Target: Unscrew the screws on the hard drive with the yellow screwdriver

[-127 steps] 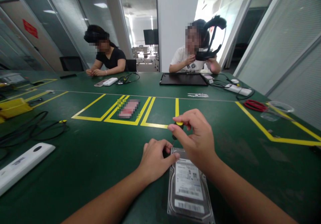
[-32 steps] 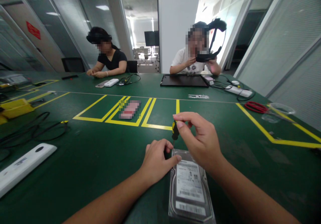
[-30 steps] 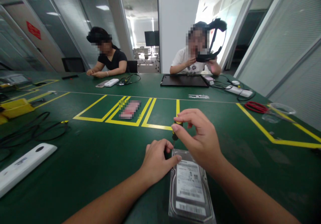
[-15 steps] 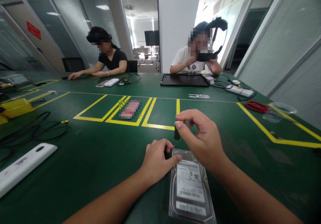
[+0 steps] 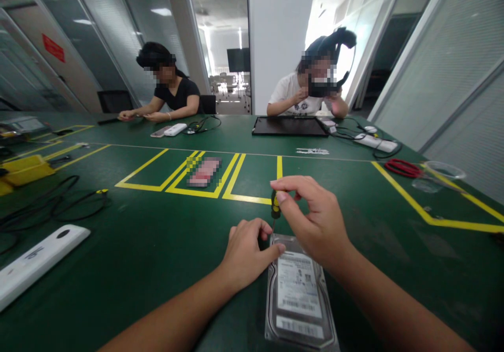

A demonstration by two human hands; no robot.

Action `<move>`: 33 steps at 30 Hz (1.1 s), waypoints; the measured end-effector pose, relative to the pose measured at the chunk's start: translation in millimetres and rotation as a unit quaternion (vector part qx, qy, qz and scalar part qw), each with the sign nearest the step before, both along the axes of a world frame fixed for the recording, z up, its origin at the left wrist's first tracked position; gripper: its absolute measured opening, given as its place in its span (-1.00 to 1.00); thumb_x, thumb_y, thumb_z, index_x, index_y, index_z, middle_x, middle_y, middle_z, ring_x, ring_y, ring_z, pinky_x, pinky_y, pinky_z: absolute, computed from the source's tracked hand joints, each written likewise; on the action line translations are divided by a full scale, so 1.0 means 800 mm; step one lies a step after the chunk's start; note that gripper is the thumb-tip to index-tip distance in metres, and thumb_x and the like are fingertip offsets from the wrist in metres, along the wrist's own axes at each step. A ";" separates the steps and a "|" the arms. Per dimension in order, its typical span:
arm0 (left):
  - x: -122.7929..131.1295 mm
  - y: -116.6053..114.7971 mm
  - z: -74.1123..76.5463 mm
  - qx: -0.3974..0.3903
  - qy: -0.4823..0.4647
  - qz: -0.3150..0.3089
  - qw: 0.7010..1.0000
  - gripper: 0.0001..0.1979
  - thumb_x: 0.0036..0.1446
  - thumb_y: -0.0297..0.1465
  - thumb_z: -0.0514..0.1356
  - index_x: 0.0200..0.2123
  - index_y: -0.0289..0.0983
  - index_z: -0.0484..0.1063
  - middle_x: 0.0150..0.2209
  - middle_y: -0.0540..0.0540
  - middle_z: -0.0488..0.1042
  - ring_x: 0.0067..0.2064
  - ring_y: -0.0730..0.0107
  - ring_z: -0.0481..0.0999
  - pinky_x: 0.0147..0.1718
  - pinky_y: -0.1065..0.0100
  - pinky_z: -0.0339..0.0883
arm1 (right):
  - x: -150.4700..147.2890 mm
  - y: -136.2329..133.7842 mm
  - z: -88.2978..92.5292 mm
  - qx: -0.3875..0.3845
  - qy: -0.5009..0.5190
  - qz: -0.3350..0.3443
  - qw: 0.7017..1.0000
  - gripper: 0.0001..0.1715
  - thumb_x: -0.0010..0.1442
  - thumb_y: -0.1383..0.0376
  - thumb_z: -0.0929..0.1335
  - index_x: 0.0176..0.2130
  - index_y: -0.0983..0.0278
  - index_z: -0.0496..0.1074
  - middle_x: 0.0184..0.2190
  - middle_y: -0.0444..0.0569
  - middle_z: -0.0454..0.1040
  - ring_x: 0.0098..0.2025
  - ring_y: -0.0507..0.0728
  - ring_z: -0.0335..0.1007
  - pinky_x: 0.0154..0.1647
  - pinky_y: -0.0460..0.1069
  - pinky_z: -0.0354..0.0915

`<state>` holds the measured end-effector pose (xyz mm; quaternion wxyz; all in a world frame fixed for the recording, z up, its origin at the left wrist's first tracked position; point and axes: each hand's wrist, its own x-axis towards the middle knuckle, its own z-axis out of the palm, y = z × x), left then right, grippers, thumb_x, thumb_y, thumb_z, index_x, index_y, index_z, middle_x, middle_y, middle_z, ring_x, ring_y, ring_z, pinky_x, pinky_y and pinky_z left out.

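A silver hard drive with a white label lies flat on the green table before me. My left hand grips its far left corner, thumb over the top and fingers curled at the edge. Between thumb and fingertips, my right hand holds a small yellow-and-black screwdriver nearly upright. The shaft points down at that same corner, close to my left fingertips. Those fingers partly hide the tip, so I cannot see what it meets.
Yellow tape marks areas on the table. A blurred phone-like object lies within one. A white power strip and black cables are at left, a red cable at right. Two people sit opposite, beyond a dark panel.
My right fingers have rolled the screwdriver, showing more of its yellow handle, and shifted slightly left. My left hand and the hard drive stay put. The person at left has drawn a hand back.
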<state>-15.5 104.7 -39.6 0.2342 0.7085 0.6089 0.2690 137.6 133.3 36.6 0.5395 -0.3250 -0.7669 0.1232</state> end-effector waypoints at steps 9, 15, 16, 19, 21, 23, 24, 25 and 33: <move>0.000 0.000 0.002 -0.006 0.009 -0.001 1.000 -0.70 0.03 -0.13 0.32 -0.30 -0.19 0.39 -0.34 0.04 0.46 -0.23 0.27 0.37 -0.25 0.29 0.02 | -0.002 0.002 0.000 0.009 0.008 -0.025 1.000 -0.93 0.19 0.37 0.40 -0.25 0.24 0.50 -0.30 -0.10 0.49 -0.25 0.07 0.38 -0.23 0.00 0.30; 0.000 -0.001 0.000 0.002 0.008 0.001 1.000 -0.74 0.01 -0.20 0.33 -0.31 -0.19 0.38 -0.36 0.06 0.44 -0.25 0.29 0.36 -0.25 0.29 0.02 | 0.000 -0.001 0.000 -0.016 0.004 -0.011 1.000 -0.76 0.24 0.42 0.28 -0.17 0.25 0.51 -0.24 -0.09 0.54 -0.24 0.08 0.41 -0.20 0.02 0.31; 0.000 -0.001 0.000 0.003 0.008 0.001 1.000 -0.74 0.01 -0.20 0.33 -0.32 -0.19 0.38 -0.36 0.06 0.44 -0.25 0.29 0.36 -0.26 0.29 0.02 | 0.000 -0.001 0.000 -0.012 0.004 -0.006 1.000 -0.78 0.25 0.41 0.29 -0.18 0.25 0.51 -0.23 -0.08 0.53 -0.22 0.09 0.42 -0.19 0.03 0.32; 0.000 -0.001 0.001 0.004 0.009 -0.002 1.000 -0.73 0.03 -0.18 0.33 -0.32 -0.19 0.38 -0.36 0.05 0.44 -0.25 0.28 0.36 -0.26 0.29 0.02 | -0.001 0.001 0.001 0.000 0.010 -0.004 1.000 -0.91 0.21 0.35 0.38 -0.23 0.25 0.50 -0.24 -0.06 0.49 -0.18 0.10 0.40 -0.20 0.02 0.31; 0.000 0.000 0.001 0.003 0.008 -0.003 1.000 -0.72 0.03 -0.15 0.32 -0.31 -0.19 0.38 -0.36 0.04 0.45 -0.25 0.27 0.36 -0.26 0.29 0.02 | -0.001 0.002 0.001 0.003 0.012 -0.013 1.000 -0.92 0.16 0.33 0.44 -0.27 0.25 0.50 -0.29 -0.08 0.46 -0.23 0.08 0.37 -0.24 0.00 0.31; 0.000 0.000 0.002 0.001 0.008 -0.002 1.000 -0.71 0.03 -0.15 0.33 -0.30 -0.19 0.38 -0.34 0.04 0.45 -0.24 0.27 0.37 -0.26 0.28 0.03 | -0.001 0.002 0.001 0.006 0.010 -0.022 1.000 -0.92 0.15 0.34 0.45 -0.28 0.25 0.50 -0.33 -0.10 0.45 -0.27 0.05 0.35 -0.25 -0.02 0.30; 0.000 0.000 0.001 0.000 0.008 -0.001 1.000 -0.71 0.02 -0.15 0.33 -0.30 -0.19 0.38 -0.34 0.04 0.46 -0.23 0.27 0.37 -0.25 0.28 0.03 | -0.001 0.002 0.001 0.007 0.007 -0.025 1.000 -0.92 0.16 0.35 0.44 -0.26 0.25 0.50 -0.33 -0.11 0.47 -0.28 0.05 0.35 -0.25 -0.02 0.30; 0.000 0.000 0.001 -0.001 0.009 -0.001 1.000 -0.72 0.02 -0.16 0.33 -0.30 -0.19 0.38 -0.34 0.04 0.46 -0.23 0.27 0.37 -0.25 0.28 0.03 | 0.000 0.001 0.001 0.007 0.006 -0.028 1.000 -0.91 0.18 0.36 0.43 -0.24 0.25 0.50 -0.31 -0.11 0.49 -0.28 0.05 0.35 -0.24 -0.01 0.30; 0.000 -0.001 0.002 -0.006 0.014 -0.002 1.000 -0.72 0.02 -0.16 0.32 -0.30 -0.19 0.38 -0.34 0.03 0.47 -0.23 0.26 0.37 -0.24 0.27 0.05 | 0.000 0.001 0.000 -0.008 0.008 -0.022 1.000 -0.85 0.24 0.36 0.33 -0.20 0.23 0.51 -0.26 -0.09 0.53 -0.24 0.09 0.40 -0.21 0.03 0.31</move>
